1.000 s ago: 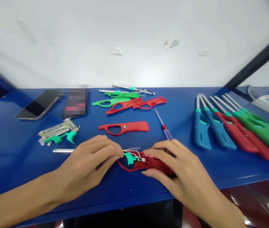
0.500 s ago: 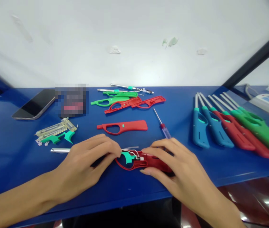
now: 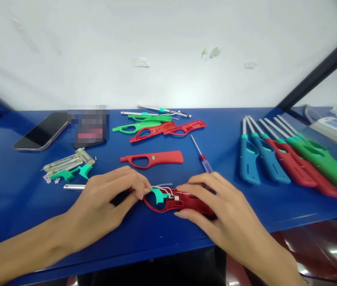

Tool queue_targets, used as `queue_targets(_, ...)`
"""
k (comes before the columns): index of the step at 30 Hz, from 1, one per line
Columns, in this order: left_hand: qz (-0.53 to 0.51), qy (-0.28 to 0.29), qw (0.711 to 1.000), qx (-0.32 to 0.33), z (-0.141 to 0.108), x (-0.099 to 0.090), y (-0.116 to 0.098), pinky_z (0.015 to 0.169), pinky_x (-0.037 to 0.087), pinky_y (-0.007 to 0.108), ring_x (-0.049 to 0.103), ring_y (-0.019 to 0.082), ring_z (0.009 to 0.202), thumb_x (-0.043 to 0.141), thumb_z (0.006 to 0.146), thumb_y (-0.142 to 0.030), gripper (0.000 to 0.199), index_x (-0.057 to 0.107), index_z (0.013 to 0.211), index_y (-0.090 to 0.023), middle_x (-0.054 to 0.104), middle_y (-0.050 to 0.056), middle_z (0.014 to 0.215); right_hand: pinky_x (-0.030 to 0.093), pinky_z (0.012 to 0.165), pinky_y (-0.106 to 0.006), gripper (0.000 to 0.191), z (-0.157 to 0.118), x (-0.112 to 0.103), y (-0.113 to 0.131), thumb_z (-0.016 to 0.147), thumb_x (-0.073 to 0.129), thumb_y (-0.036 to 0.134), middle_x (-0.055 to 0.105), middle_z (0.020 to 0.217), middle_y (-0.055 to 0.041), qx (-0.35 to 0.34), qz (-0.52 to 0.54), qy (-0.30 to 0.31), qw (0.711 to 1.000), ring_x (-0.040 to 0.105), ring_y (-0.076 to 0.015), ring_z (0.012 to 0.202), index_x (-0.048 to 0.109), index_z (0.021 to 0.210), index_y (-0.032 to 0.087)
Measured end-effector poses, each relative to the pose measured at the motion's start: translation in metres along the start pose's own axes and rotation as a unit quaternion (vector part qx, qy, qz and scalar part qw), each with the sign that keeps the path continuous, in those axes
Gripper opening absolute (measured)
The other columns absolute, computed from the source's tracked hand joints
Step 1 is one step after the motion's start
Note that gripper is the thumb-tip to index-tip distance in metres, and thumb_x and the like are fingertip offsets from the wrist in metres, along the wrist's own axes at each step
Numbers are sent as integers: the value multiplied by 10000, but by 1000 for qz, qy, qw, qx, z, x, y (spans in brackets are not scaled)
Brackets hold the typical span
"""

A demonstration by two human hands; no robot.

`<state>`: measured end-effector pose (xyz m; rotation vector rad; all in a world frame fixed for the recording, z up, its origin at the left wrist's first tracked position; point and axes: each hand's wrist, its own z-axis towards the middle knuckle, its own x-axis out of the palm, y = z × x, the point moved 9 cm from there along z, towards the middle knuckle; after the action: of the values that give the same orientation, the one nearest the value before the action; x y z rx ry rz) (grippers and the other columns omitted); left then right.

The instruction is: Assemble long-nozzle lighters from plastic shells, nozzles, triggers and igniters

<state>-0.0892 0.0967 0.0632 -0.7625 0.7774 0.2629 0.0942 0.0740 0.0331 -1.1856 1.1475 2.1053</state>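
The open red casing [image 3: 170, 205] lies between the left hand [image 3: 114, 200], pinching its front, and right hand [image 3: 226, 204], gripping its handle.

The left forearm [image 3: 22, 254] is extended from the lower left, and the left hand [image 3: 105, 204] is held palm down, its thumb and fingertips brought together. The right forearm [image 3: 275, 258] is angled from the lower right; the right hand [image 3: 228, 208] is arched, thumb spread from bent fingers.
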Motion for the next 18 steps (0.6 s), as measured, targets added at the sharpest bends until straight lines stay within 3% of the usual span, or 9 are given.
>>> queue_targets(10, 10, 4, 1000, 20, -3, 1, -5, 765, 567, 171, 715, 91, 828, 575, 989, -66, 204, 603, 856, -217, 751, -29, 906, 498, 1002, -464, 286, 0, 1, 1, 1009, 698, 403, 683, 1179, -2, -8, 9, 2, 1000, 639, -214, 1010, 622, 1272, 321)
queue_targets(18, -5, -10, 1000, -9, 0, 3, 2, 629, 495, 189, 673, 62, 723, 607, 1000, -118, 428, 317, 696, -198, 724, -58, 861, 511, 968, -455, 281, 0, 1, 1, 1021, 678, 411, 685, 1182, -27, -14, 1, 1, 1000, 643, -231, 1016, 625, 1278, 310)
